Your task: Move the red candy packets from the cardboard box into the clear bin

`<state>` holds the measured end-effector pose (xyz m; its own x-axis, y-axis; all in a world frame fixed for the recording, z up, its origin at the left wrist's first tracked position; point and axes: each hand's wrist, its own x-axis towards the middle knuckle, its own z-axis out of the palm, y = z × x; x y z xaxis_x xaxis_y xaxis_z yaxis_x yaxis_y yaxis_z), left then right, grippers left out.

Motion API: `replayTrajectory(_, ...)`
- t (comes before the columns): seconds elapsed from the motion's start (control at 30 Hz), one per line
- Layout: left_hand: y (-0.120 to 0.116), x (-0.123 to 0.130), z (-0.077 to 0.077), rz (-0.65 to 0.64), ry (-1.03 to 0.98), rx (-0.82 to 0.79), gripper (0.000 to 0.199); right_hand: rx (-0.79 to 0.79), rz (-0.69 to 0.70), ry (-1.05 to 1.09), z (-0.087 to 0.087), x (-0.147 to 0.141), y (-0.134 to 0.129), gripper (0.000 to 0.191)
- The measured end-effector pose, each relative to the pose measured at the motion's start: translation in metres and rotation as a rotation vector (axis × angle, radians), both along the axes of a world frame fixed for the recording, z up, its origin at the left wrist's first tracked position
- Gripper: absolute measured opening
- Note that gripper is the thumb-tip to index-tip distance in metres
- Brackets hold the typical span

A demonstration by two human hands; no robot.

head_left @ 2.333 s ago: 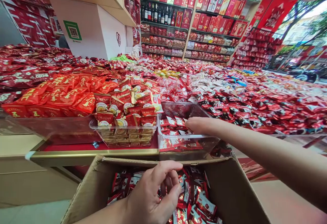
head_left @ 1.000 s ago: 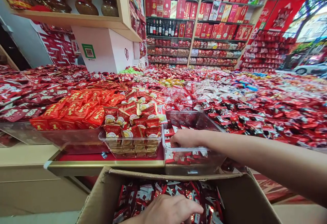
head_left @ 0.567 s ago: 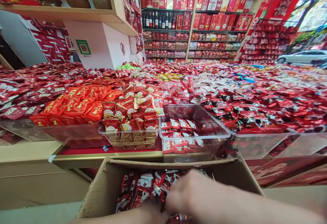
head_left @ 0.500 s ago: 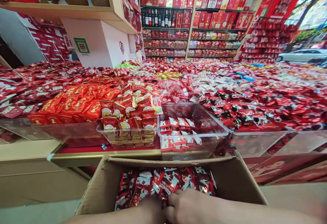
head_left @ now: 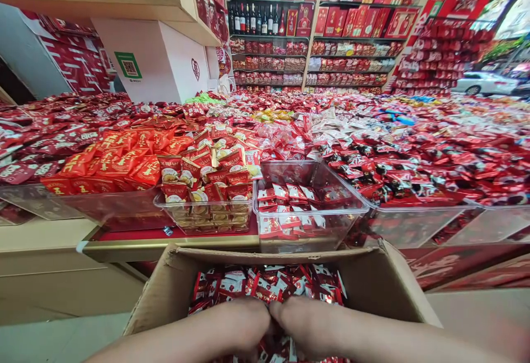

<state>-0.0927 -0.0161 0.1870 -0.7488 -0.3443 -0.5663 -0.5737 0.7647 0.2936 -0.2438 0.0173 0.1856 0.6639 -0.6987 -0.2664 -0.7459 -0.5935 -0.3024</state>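
Below me is a cardboard box, its inside scattered with small red-and-white wrapped candies. Both hands reach down into it, knuckles up and close together at the middle. My left hand is curled among the packets, its fingertips hidden underneath. Beside it, my right hand is closed in the same way, thumb side toward the left. What either one grips is out of sight. Just beyond the box stands a clear plastic bin partly filled with neat rows of similar red-and-white packets.
Left of the bin is a clear tub of durian candies, then bright red packets. Dark red candies heap up on the right. A gold-edged counter borders the box's far side. Shelves rise behind.
Both hands have come further into view, with wrists and forearms showing more clearly over the box. The view has tipped slightly downward. More packets show below the hands.
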Motion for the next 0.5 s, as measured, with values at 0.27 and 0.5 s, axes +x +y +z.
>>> replayTrajectory(0.27,-0.021,0.012,0.056,0.305,0.206,0.043,0.036,0.232,-0.298,-0.367,0.052,-0.041,-0.016,0.028)
replayTrajectory(0.5,-0.014,0.011,0.071,0.426,0.377,0.204,0.035,0.23,-0.296,-0.549,0.069,-0.042,-0.009,0.023)
